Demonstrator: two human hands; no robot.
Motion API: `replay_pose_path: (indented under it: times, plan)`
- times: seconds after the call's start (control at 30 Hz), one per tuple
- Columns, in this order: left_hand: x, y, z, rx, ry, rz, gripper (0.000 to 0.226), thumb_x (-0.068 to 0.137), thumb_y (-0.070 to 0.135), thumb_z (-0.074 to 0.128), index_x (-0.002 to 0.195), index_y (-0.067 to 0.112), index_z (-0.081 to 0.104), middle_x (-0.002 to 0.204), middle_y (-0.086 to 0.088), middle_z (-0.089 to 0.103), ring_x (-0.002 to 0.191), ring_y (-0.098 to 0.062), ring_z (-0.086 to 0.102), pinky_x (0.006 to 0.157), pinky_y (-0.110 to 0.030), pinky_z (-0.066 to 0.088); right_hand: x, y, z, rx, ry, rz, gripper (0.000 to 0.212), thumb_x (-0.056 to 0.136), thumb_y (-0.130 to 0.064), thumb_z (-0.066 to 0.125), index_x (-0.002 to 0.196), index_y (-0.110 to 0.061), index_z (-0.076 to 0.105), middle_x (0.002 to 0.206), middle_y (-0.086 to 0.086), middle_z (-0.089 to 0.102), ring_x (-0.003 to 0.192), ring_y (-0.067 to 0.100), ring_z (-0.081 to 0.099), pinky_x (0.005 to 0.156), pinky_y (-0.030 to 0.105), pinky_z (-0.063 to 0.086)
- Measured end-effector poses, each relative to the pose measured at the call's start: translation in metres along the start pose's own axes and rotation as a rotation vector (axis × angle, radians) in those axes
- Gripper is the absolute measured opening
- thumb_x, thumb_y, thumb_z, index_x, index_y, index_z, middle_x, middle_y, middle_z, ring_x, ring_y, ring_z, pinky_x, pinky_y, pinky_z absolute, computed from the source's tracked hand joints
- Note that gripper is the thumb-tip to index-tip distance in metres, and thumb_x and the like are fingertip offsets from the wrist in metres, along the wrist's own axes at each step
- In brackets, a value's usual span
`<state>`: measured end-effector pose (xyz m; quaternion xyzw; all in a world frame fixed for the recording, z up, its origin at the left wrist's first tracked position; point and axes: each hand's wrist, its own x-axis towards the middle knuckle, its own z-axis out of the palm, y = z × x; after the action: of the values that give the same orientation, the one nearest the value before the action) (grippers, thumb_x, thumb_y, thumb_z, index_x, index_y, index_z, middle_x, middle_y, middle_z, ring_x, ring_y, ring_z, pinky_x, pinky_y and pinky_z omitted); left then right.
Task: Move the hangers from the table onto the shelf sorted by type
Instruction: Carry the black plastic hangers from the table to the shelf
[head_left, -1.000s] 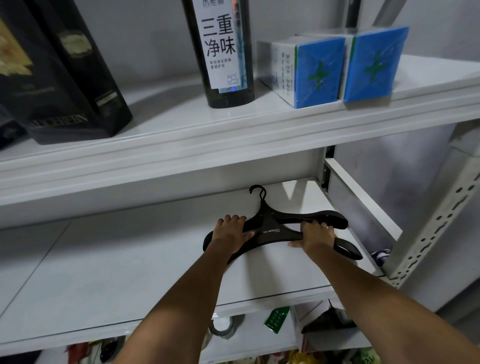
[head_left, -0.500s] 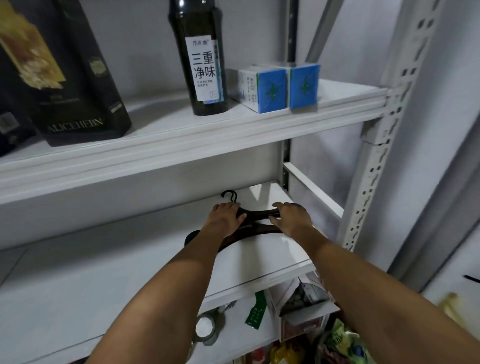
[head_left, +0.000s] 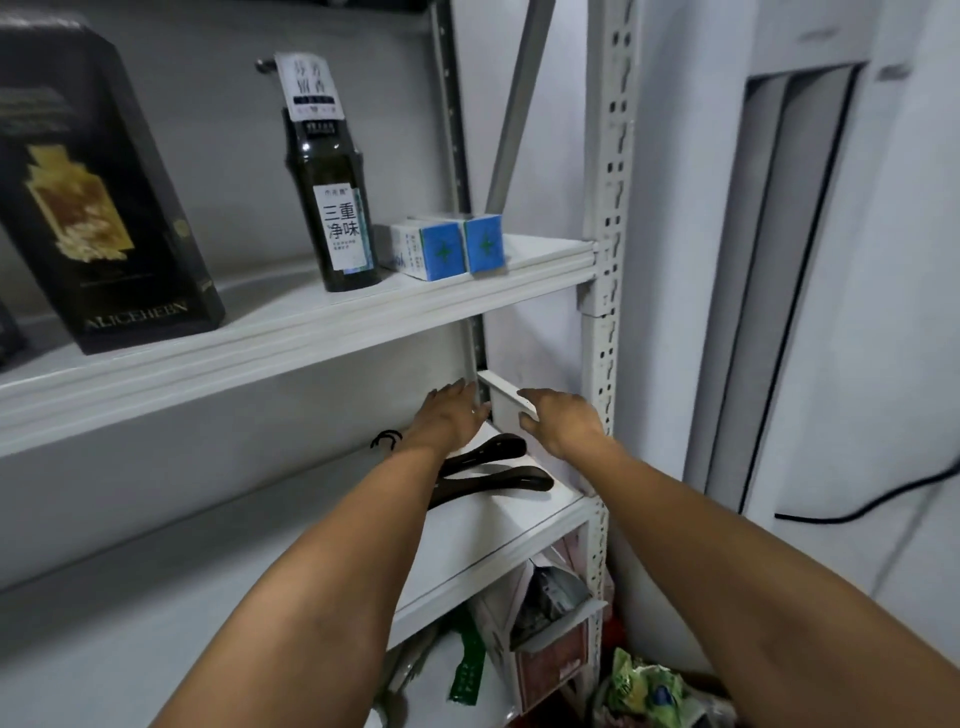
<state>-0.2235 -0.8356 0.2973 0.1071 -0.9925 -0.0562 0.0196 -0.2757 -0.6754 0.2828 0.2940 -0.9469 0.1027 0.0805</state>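
Observation:
Two black plastic hangers (head_left: 493, 470) lie stacked on the white middle shelf (head_left: 488, 540) near its right end. Their hook (head_left: 385, 439) pokes out to the left of my left wrist. My left hand (head_left: 451, 413) hovers above the hangers with its fingers straight, holding nothing. My right hand (head_left: 563, 418) is lifted to the right of them, fingers relaxed and apart, near the shelf's side rail. Neither hand touches the hangers. My left forearm hides the hangers' middle part.
The upper shelf (head_left: 311, 332) carries a black gift box (head_left: 98, 208), a dark bottle (head_left: 332, 208) and two blue-and-white cartons (head_left: 447, 249). A perforated upright post (head_left: 605, 260) stands at the right. Boxes and bags (head_left: 550, 634) crowd the space below.
Both hands let go of the hangers and lifted off them toward the back right. The view swung to the right, so the post and wall now show.

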Motion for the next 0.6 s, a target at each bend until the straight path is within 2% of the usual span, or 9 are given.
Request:
replay_pose_path:
  times: [0.1,0.2,0.4,0.6]
  plan:
    - [-0.008,0.028,-0.005,0.004,0.021,0.051,0.057,0.102,0.042,0.023,0.151,0.015,0.013,0.160,-0.006,0.012,0.147,-0.021,0.012,0.120,-0.035,0.006,-0.025,0.018,-0.016,0.012,0.050,0.038,0.044,0.099,-0.036,0.041,0.141,-0.023,0.042,0.132,0.005,0.057,0.111,0.031,0.057,0.091,0.037,0.042]
    - [-0.021,0.061,-0.006,0.011,-0.003,0.112,0.057,0.102,0.043,0.023,0.152,0.018,0.012,0.160,-0.004,0.008,0.148,-0.021,0.008,0.121,-0.036,0.007,-0.052,0.037,-0.034,0.024,0.067,0.096,0.047,0.099,-0.036,0.040,0.144,-0.025,0.038,0.137,0.006,0.053,0.116,0.031,0.056,0.091,0.039,0.044]
    - [-0.047,0.139,-0.006,0.048,0.030,0.221,0.059,0.101,0.044,0.026,0.151,0.016,0.015,0.159,-0.007,0.014,0.146,-0.025,0.016,0.119,-0.037,0.012,-0.114,0.085,-0.068,-0.017,0.129,0.181,0.047,0.100,-0.036,0.038,0.144,-0.023,0.039,0.137,0.005,0.054,0.117,0.027,0.055,0.091,0.036,0.041]
    - [-0.063,0.228,-0.009,0.012,0.060,0.371,0.059,0.101,0.044,0.025,0.152,0.016,0.011,0.160,-0.007,0.012,0.147,-0.023,0.014,0.120,-0.037,0.010,-0.181,0.152,-0.105,-0.088,0.158,0.328,0.047,0.100,-0.034,0.037,0.146,-0.022,0.037,0.140,0.004,0.051,0.118,0.029,0.055,0.096,0.037,0.039]
